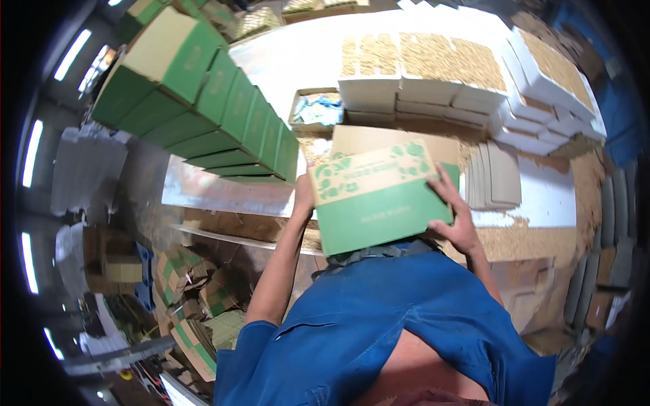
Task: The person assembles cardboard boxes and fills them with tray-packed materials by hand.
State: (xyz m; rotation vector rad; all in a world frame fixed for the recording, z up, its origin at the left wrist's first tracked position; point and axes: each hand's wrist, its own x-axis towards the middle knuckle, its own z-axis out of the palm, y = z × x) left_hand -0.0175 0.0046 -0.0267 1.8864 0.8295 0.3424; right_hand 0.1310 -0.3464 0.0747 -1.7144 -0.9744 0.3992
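Observation:
A cardboard box, green below and tan with green leaf prints above, is held tilted in front of my body at the near edge of the table. My left hand presses along its left edge, its fingertips mostly hidden behind the box. On the right edge my right hand grips it, thumb low and fingers higher on the printed face. Just behind it is a plain brown cardboard surface, partly covered by the held box.
Green boxes are stacked high on the left. White boxes with tan, rough-textured tops stand at the back right. Grey flat sheets are piled to the right. An open carton holds blue-white packets. Flattened cardboard lies low on the left.

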